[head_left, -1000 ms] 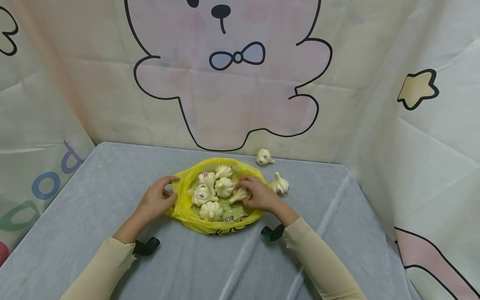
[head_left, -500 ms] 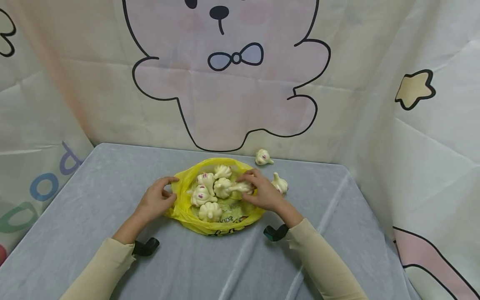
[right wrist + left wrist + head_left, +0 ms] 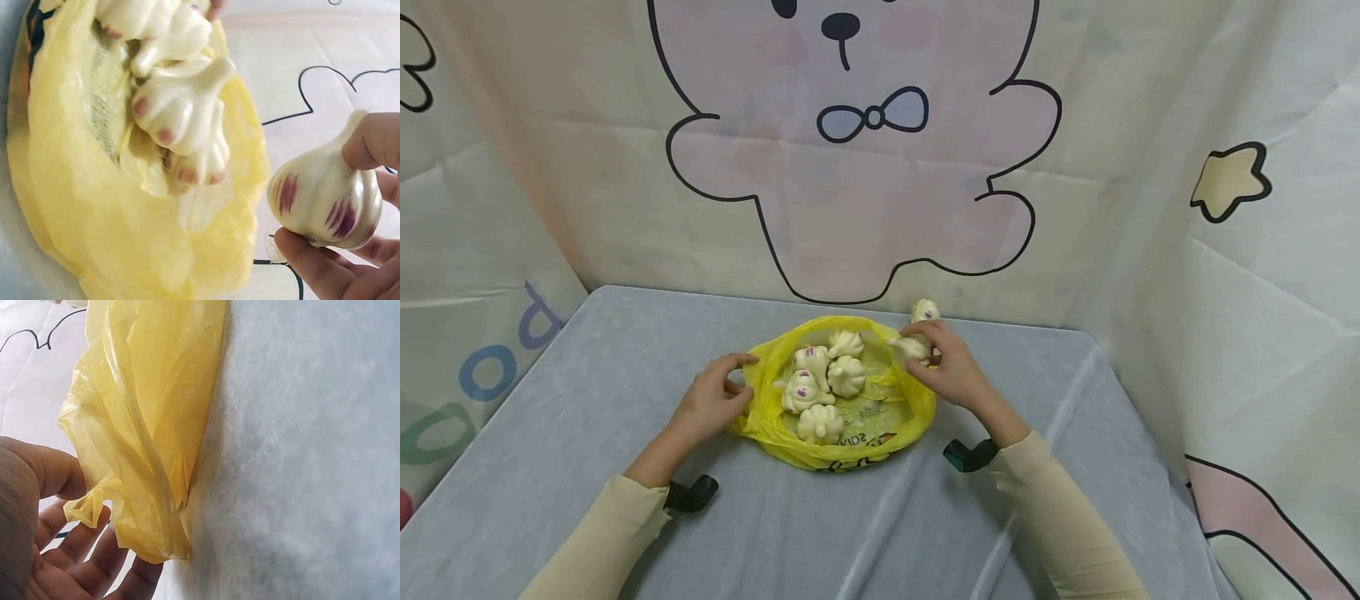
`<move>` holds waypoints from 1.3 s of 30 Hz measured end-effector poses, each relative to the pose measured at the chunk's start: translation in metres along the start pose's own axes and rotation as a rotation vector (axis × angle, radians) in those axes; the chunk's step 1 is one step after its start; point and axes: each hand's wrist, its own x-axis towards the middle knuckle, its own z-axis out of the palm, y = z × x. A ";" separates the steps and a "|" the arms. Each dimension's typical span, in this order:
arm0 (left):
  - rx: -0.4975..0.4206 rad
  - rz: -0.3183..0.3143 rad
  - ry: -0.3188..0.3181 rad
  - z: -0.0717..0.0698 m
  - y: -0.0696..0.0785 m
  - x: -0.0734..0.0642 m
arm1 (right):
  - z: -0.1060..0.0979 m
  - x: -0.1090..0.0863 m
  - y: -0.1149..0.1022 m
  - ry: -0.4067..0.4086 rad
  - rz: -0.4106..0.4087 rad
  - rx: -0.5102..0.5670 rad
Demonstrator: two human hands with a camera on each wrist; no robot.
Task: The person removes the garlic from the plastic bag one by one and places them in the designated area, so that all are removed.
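Observation:
A yellow plastic bag (image 3: 831, 457) lies with its mouth spread wide on the table. Its left rim is pinched by my left hand (image 3: 713, 396), the thumb (image 3: 59, 472) on one side of the film and fingers behind it. Just above the bag's right rim, my right hand (image 3: 955, 371) grips a garlic bulb (image 3: 325, 194) between thumb and fingertips; the bulb is off-white with purple streaks. Inside the bag sit several more garlic bulbs (image 3: 847, 376), grouped towards its left and back, with printed film showing at the bottom.
Behind the right hand, one loose garlic bulb (image 3: 926, 310) lies at the table's back edge. A grey cloth covers the table (image 3: 790, 542). Printed curtains (image 3: 1112, 167) hang behind and at both sides.
My right hand has lifted a garlic bulb out of the bag and moved right and back to the rim. It now covers the loose bulb right of the bag. The left hand stays put.

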 end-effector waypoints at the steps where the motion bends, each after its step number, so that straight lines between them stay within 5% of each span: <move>1: 0.000 -0.002 -0.001 0.000 0.000 0.000 | -0.003 0.000 0.000 0.013 0.008 0.004; 17: 0.000 -0.004 -0.012 -0.001 0.000 0.002 | -0.037 -0.018 0.007 0.120 0.118 0.054; 39: 0.010 -0.015 0.002 0.001 0.000 0.000 | -0.020 -0.070 0.036 0.078 0.304 -0.072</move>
